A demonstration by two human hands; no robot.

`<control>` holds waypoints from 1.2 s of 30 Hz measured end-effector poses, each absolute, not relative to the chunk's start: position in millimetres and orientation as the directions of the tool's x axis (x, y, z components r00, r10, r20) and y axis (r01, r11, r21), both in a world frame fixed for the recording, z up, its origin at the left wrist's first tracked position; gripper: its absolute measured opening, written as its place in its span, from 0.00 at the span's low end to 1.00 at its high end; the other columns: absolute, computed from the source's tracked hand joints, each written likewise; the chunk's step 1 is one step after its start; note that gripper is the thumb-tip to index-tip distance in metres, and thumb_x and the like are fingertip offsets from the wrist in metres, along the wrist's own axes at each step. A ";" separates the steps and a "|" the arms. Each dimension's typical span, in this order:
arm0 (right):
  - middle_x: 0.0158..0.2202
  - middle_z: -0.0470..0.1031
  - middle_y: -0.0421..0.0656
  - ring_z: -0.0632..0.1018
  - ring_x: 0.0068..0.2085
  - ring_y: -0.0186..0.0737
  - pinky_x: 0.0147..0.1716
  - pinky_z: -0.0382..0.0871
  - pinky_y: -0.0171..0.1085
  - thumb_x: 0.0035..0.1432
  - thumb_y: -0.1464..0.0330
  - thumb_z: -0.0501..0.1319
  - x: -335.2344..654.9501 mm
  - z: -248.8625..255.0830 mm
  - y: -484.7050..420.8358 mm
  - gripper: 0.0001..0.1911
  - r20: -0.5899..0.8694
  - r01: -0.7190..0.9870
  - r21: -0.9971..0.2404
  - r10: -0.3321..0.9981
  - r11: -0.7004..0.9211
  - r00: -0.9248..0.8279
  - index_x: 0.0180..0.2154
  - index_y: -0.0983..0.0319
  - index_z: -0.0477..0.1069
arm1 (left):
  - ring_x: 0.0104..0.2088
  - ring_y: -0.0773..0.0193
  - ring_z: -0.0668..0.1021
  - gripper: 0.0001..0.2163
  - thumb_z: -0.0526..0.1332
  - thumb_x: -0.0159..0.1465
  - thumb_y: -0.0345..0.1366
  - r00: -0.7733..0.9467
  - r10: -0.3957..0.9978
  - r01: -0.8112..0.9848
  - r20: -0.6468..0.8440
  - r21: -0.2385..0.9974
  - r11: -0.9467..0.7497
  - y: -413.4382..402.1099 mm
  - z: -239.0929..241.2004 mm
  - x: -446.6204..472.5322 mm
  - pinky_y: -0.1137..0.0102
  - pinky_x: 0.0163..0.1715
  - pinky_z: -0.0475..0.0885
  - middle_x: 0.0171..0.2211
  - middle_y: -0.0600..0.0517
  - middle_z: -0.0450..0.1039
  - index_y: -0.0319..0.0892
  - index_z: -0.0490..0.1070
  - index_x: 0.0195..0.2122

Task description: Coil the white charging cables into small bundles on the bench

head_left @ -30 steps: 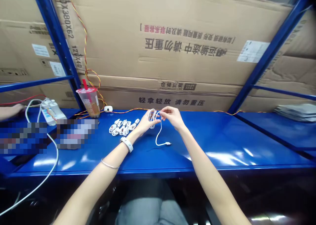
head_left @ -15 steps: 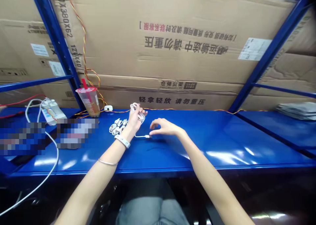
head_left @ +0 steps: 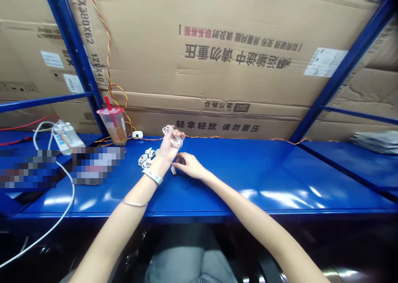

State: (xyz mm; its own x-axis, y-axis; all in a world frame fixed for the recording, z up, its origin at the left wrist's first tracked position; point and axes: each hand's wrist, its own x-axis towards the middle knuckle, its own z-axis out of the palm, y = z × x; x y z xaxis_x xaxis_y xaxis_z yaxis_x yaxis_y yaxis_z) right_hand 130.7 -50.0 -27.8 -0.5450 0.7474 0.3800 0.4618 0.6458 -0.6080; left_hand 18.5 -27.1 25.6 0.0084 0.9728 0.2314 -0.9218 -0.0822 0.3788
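Observation:
My left hand (head_left: 169, 148) is closed around a coiled white cable (head_left: 177, 141), with loops showing above and to the right of the fingers. The cable's plug end (head_left: 173, 171) hangs below that hand. My right hand (head_left: 193, 167) has come in from the right, with thumb and index finger closed on the cable just above the plug. Several bundled white cables (head_left: 144, 158) lie on the blue shelf (head_left: 217, 192), to the left of my left wrist and partly hidden by it.
A drink cup with a red straw (head_left: 114, 127) stands at the back left, beside a small white case (head_left: 137, 134). Further left is a white power strip (head_left: 66, 139) with cords. Large cardboard boxes (head_left: 199, 80) form the back. Flat grey packets (head_left: 374, 141) lie far right.
My right hand has moved left to the cable and its fingers have closed on it. The plug end has swung from pointing right to hanging down, closer to my left hand.

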 end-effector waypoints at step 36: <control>0.29 0.73 0.42 0.72 0.27 0.35 0.27 0.68 0.36 0.48 0.59 0.65 183.5 21.7 -41.7 0.15 0.475 -0.004 -0.874 0.855 0.485 -0.208 0.34 0.63 0.70 | 0.26 0.68 0.75 0.15 0.64 0.57 0.43 0.560 0.796 -0.125 0.230 0.973 -0.193 -49.4 17.5 27.3 0.71 0.29 0.72 0.29 0.51 0.71 0.38 0.67 0.38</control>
